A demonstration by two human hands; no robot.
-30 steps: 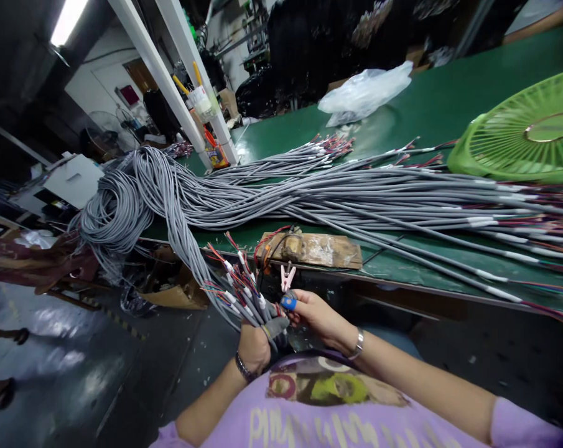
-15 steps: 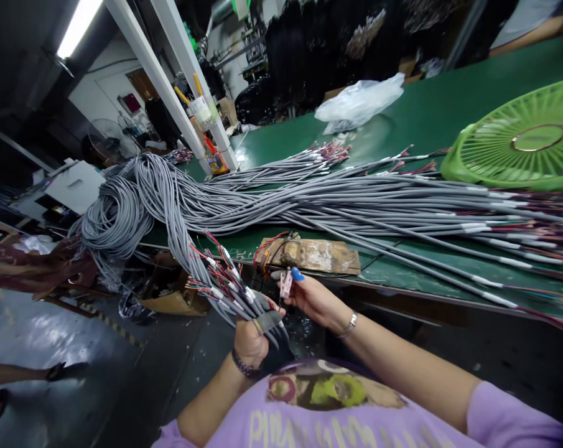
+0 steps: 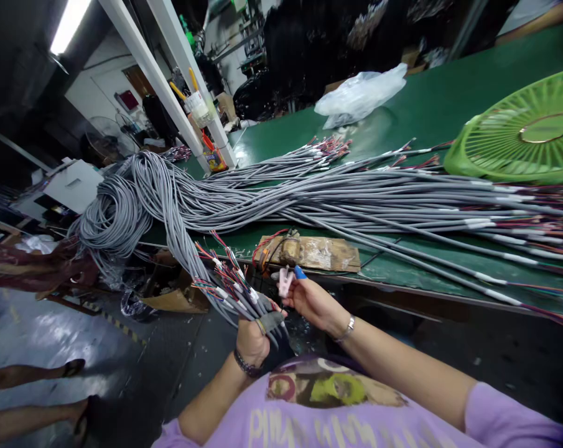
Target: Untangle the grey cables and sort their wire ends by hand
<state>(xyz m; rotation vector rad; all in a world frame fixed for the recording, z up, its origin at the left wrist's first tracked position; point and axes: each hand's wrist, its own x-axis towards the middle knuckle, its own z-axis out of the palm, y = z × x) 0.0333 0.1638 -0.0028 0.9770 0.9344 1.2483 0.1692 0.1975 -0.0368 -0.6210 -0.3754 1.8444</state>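
Observation:
My left hand [image 3: 253, 341] is wrapped round a bundle of grey cables [image 3: 181, 233], just behind their stripped ends [image 3: 229, 283] with coloured wires and white bands. Grey material covers part of its fingers. Close to its right, my right hand [image 3: 316, 302] has blue on the thumb and pinches a small pale pink tool [image 3: 285, 282] near the table edge. Behind that tool lies a wooden board [image 3: 328, 254] with a worn block and red and black wires. A thick spread of more grey cables [image 3: 356, 196] runs across the green table [image 3: 430, 118].
A green fan-shaped basket or cover [image 3: 519, 134] lies at the right. A clear plastic bag [image 3: 362, 93] rests at the back, left of it. White posts [image 3: 183, 68] hold a cup of tools. Another person's legs [image 3: 33, 417] show at lower left.
The other person's legs at the lower left reach further into view. The cable ends in my left hand have shifted slightly right. My right hand keeps its pinch on the pink tool.

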